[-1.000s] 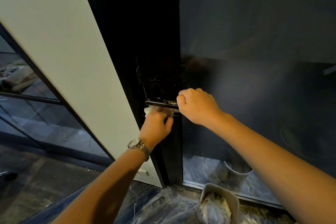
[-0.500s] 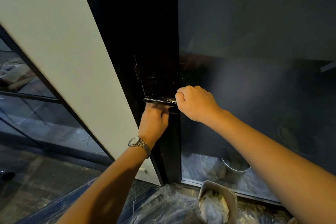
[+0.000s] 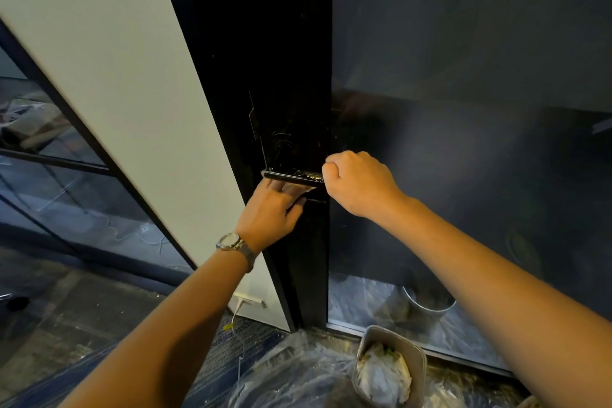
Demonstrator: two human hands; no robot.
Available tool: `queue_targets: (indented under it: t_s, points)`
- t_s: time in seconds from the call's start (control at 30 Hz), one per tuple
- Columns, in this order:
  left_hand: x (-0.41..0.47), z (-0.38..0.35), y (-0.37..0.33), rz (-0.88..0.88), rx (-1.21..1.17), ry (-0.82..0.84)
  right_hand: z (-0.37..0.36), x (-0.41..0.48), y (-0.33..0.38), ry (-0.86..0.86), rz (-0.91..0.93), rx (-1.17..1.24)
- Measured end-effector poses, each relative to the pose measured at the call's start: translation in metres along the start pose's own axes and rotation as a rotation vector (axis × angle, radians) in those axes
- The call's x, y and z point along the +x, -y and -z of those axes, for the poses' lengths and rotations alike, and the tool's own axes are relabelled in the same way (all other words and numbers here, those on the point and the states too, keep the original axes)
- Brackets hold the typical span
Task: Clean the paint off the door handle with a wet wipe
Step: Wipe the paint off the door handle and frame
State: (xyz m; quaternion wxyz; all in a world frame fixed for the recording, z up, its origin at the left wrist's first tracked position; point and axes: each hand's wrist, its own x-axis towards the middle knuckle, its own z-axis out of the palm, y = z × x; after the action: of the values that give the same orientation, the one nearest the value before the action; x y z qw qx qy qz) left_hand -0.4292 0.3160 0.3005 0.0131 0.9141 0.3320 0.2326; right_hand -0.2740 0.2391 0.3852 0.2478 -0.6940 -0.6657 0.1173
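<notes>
Black glossy lever door handle (image 3: 293, 177) sits mid-door; right hand (image 3: 361, 184) has its grip curled round the 3 o'clock end, left hand (image 3: 273, 210) at 6 o'clock presses a white wet wipe (image 3: 302, 189) underneath, fingers extended

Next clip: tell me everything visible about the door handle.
The door handle is a glossy black lever, seemingly metal, lying level on the dark door. Pale flecks mark its top near the right end. The right hand grips that end; the left hand presses blurred fingers against the underside. Its left tip is free.
</notes>
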Motion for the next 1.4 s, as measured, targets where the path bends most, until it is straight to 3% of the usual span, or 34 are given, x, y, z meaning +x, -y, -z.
queue_targets:
  t_s: [0.07, 0.17, 0.23, 0.4, 0.53, 0.6, 0.7, 0.77, 0.87, 1.07, 1.27, 1.4]
  points:
    - [-0.002, -0.007, -0.012, 0.058, 0.005, 0.006, 0.000, 0.000, 0.001, -0.001, -0.004, 0.005]
    - [-0.002, -0.010, -0.010, -0.021, 0.118, 0.048, 0.000, -0.001, 0.001, 0.002, -0.008, 0.009]
    - [0.000, -0.012, -0.009, 0.042, 0.063, -0.021, 0.000, -0.001, 0.001, 0.005, -0.008, 0.013]
    - [0.003, -0.022, -0.040, 0.610, -0.512, -0.307, 0.000, 0.000, 0.000, 0.003, -0.006, 0.009]
    - [0.008, -0.023, -0.029, 0.973, -1.175, -0.269, -0.002, 0.002, 0.000, 0.004, -0.020, 0.006]
    - [0.007, -0.021, -0.024, 1.015, -1.278, -0.223, -0.002, 0.002, 0.000, 0.009, -0.021, 0.010]
    - [0.002, -0.015, -0.027, 0.809, -0.754, -0.237, -0.001, 0.001, 0.000, 0.007, -0.026, 0.025]
    - [0.001, -0.013, -0.028, 0.594, -0.583, -0.230, -0.001, 0.000, 0.000, 0.009, -0.024, 0.036]
    - [0.001, -0.013, -0.025, 0.497, -0.531, -0.181, -0.001, -0.001, 0.000, 0.011, -0.025, 0.041]
    - [0.001, -0.007, -0.031, 0.665, -0.566, -0.333, -0.002, 0.001, -0.002, 0.007, -0.014, 0.026]
    - [-0.013, 0.000, -0.024, 0.293, -0.223, -0.189, -0.002, 0.001, -0.002, 0.011, -0.014, 0.031]
    - [-0.012, 0.003, -0.020, 0.131, -0.149, -0.143, -0.001, 0.001, -0.002, 0.016, -0.005, 0.019]
